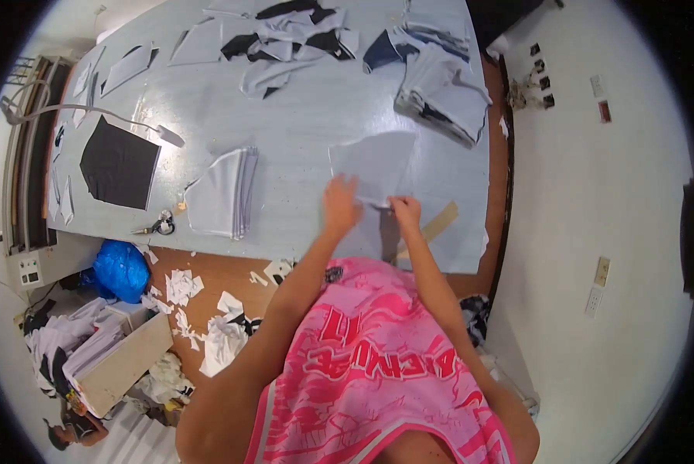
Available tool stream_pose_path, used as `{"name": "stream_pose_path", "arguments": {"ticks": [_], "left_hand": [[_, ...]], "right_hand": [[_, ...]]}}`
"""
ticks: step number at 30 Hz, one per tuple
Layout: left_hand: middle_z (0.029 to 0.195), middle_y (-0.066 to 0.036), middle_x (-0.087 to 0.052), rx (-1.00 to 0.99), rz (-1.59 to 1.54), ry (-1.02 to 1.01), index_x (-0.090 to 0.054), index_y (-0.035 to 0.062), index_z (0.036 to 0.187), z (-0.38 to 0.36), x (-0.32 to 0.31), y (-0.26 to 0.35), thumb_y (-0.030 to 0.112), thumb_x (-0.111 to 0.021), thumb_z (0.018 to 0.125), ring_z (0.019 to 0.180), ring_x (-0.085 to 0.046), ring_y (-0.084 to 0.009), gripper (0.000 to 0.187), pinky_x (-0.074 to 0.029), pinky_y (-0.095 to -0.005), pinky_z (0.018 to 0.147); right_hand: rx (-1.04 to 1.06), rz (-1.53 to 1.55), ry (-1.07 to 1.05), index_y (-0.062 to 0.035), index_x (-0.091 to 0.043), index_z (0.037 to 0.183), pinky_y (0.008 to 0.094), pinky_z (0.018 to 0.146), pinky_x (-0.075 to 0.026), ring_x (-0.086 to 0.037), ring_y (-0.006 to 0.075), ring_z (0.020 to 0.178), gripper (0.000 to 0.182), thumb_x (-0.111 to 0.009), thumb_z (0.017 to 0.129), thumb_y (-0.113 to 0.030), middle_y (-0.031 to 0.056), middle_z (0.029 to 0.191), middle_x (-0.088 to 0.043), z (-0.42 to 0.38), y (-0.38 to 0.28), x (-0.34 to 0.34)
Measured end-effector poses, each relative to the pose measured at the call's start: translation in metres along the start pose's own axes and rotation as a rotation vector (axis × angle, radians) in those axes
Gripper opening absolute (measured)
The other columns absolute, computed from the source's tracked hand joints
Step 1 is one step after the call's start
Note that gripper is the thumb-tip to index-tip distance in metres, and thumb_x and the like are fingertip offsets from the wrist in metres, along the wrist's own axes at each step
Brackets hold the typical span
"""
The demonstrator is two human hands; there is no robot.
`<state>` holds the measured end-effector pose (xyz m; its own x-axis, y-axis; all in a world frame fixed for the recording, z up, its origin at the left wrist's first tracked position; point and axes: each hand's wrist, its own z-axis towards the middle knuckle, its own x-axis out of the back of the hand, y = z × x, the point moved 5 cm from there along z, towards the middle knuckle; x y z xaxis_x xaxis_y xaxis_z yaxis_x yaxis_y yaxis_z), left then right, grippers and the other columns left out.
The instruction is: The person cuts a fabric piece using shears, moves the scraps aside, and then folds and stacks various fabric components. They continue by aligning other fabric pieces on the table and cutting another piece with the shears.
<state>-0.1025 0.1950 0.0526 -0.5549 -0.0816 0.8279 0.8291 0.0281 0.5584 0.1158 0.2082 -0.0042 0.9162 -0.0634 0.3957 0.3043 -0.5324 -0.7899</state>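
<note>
Pink sleeveless jersey with red lettering (382,348) on the worker's torso occupies the foreground, nearest the viewer. Beyond it extends a broad pale blue-grey work table (285,116). At the far right of its surface rests a thick stack of white and grey fabric pieces (444,89); toward the left lies a flat black fabric panel (120,164). One thin pale grey fabric panel (376,164) lies flat near the front of the table, to the right of an upright-edged, neatly layered pile of white fabric panels (227,193). The left hand (341,205), blurred, has its fingers extended and slightly apart over the near left margin of the pale grey panel; whether they press on it cannot be told. The right hand (406,211) is closed, thumb and fingers pinching the near right corner of the same panel, so that most of the cloth lies just beyond both sets of fingers. Beside the right hand runs a narrow tan strip (440,223). Smallest, a pair of black-handled scissors (161,224) lies left of the white pile.
</note>
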Motion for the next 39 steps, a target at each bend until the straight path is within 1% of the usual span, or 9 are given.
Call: {"name": "stream_pose_path", "arguments": {"ticks": [3, 7, 9, 13, 17, 25, 29, 35, 39], "left_hand": [[0.147, -0.016, -0.047, -0.182, -0.079, -0.022, -0.048, 0.0149, 0.147, -0.011, 0.01, 0.047, 0.014, -0.077, 0.075, 0.138, -0.041, -0.0377, 0.078, -0.035, -0.0543, 0.109], [0.14, -0.015, -0.056, 0.029, -0.124, -0.052, -0.054, 0.0134, 0.143, -0.025, 0.017, 0.018, 0.004, -0.07, 0.076, 0.135, -0.048, -0.0353, 0.07, -0.039, -0.0514, 0.108], [0.126, -0.017, -0.066, 0.002, -0.525, 0.041, -0.061, 0.0086, 0.136, -0.036, 0.025, -0.002, -0.004, -0.062, 0.077, 0.123, -0.06, -0.0333, 0.06, -0.046, -0.0452, 0.103], [0.119, -0.02, -0.069, 0.164, -0.627, -0.106, -0.064, 0.0016, 0.129, -0.113, 0.174, 0.006, -0.01, -0.055, 0.078, 0.111, -0.067, -0.0338, 0.053, -0.052, -0.0386, 0.096], [0.115, -0.02, -0.071, 0.303, -0.436, 0.031, -0.066, 0.0011, 0.126, -0.165, 0.265, -0.054, -0.01, -0.056, 0.077, 0.108, -0.068, -0.0351, 0.052, -0.053, -0.0386, 0.094], [0.109, -0.018, -0.071, 0.236, -0.16, 0.2, -0.073, 0.0049, 0.116, -0.093, 0.419, -0.19, -0.004, -0.063, 0.081, 0.099, -0.067, -0.0374, 0.037, -0.053, -0.0401, 0.087], [0.115, -0.015, -0.07, 0.106, -0.113, 0.266, -0.075, 0.0083, 0.114, -0.077, 0.423, -0.233, -0.002, -0.064, 0.083, 0.104, -0.063, -0.0356, 0.035, -0.051, -0.0407, 0.089], [0.13, -0.018, -0.062, 0.187, 0.169, 0.304, -0.075, 0.0157, 0.118, -0.104, 0.284, -0.376, 0.003, -0.065, 0.085, 0.112, -0.06, -0.0366, 0.037, -0.048, -0.0439, 0.095], [0.131, -0.019, -0.061, 0.267, -0.002, 0.269, -0.074, 0.0168, 0.121, -0.117, 0.265, -0.399, 0.003, -0.065, 0.085, 0.116, -0.058, -0.0378, 0.04, -0.047, -0.0433, 0.099]], "right_hand": [[-0.103, 0.248, -0.096, 0.0002, -0.072, 0.087, 0.0284, 0.063, -0.049, -0.06, 0.0131, 0.065, 0.02, -0.075, 0.085, -0.019, 0.0028, 0.072, -0.065, -0.018, -0.037, -0.002], [-0.152, 0.57, -0.293, -0.0062, -0.064, 0.089, 0.0283, 0.072, -0.05, -0.059, 0.0114, 0.079, 0.011, -0.072, 0.088, -0.014, 0.0015, 0.084, -0.062, -0.091, -0.117, 0.0], [-0.172, 0.668, -0.367, -0.0097, -0.06, 0.089, 0.0289, 0.076, -0.051, -0.06, 0.0109, 0.084, 0.009, -0.069, 0.09, -0.011, 0.0009, 0.088, -0.061, -0.115, -0.146, 0.006], [-0.257, 0.724, -0.605, -0.0134, -0.058, 0.087, 0.0308, 0.077, -0.053, -0.061, 0.0119, 0.087, 0.011, -0.067, 0.09, -0.009, -0.0002, 0.088, -0.061, -0.154, -0.173, -0.025], [-0.326, 0.606, -0.864, -0.0116, -0.059, 0.089, 0.0334, 0.082, -0.052, -0.061, 0.0129, 0.09, 0.007, -0.065, 0.092, -0.012, 0.0002, 0.088, -0.059, -0.206, -0.2, -0.111], [-0.044, 0.662, -0.849, -0.0112, -0.06, 0.087, 0.0257, 0.078, -0.047, -0.055, 0.0068, 0.081, 0.011, -0.07, 0.092, -0.013, -0.004, 0.087, -0.059, -0.239, -0.272, -0.26], [0.11, 0.588, -0.677, -0.0077, -0.063, 0.09, 0.0225, 0.072, -0.044, -0.055, 0.0063, 0.078, 0.011, -0.073, 0.091, -0.013, -0.0032, 0.087, -0.062, -0.239, -0.259, -0.287], [-0.161, 0.143, -0.485, 0.0001, -0.067, 0.094, 0.0282, 0.068, -0.049, -0.061, 0.012, 0.077, 0.024, -0.076, 0.089, -0.022, 0.0021, 0.082, -0.066, -0.202, -0.113, -0.381], [-0.014, -0.135, -0.326, -0.0005, -0.069, 0.086, 0.0301, 0.068, -0.05, -0.062, 0.0137, 0.073, 0.027, -0.078, 0.085, -0.026, 0.0068, 0.078, -0.068, -0.183, -0.072, -0.398]]}}
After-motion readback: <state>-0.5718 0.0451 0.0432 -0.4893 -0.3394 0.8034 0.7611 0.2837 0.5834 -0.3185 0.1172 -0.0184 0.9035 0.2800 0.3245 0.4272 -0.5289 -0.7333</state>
